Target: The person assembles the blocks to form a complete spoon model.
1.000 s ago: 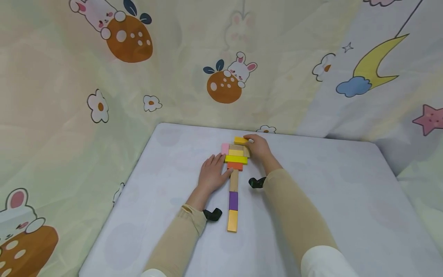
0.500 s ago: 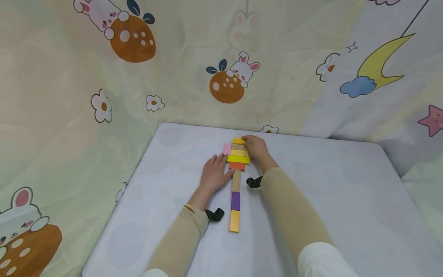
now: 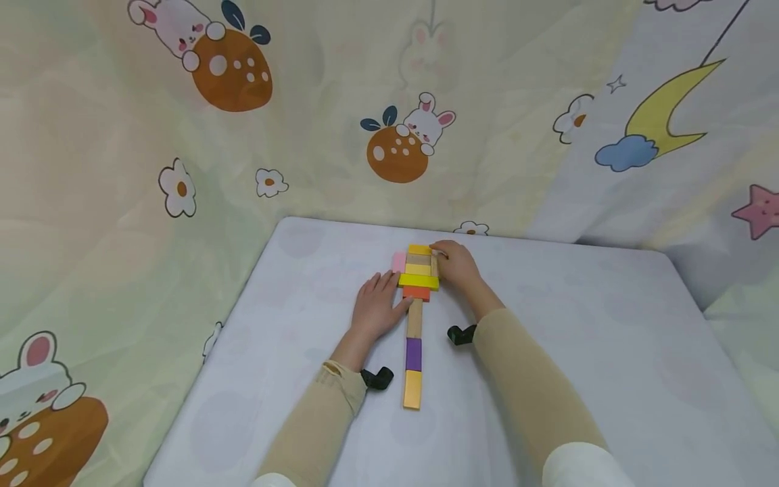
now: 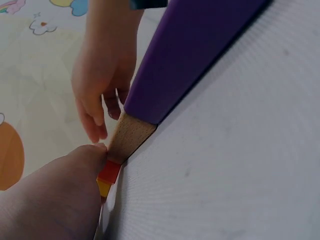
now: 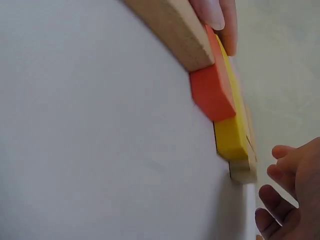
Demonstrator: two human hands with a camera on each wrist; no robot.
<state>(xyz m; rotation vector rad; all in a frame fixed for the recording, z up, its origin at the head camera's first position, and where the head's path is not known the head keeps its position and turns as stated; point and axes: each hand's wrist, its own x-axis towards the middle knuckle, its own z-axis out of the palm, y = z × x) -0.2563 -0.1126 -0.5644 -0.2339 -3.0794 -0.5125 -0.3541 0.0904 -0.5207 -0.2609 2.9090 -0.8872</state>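
Observation:
Several flat wooden blocks lie end to end on the table: a yellow-orange one nearest, a purple block, a plain wood block, an orange-red block and a bright yellow block laid crosswise. Beyond it are a pink block, plain blocks and a yellow top block. My left hand rests along the left side, its fingertips at the yellow bar's end, its thumb by the wood block. My right hand hovers beside the top right, fingers loosely bent and apart from the blocks.
The white-covered table spreads to both sides of the blocks. Behind it hangs a patterned cloth with rabbits and flowers. A dark wrist-camera mount sticks out at the left wrist, another mount at the right.
My right hand has shifted the yellow top block leftward, in line with the plain blocks under it, and then let go, moving slightly right. My left hand stays at the row.

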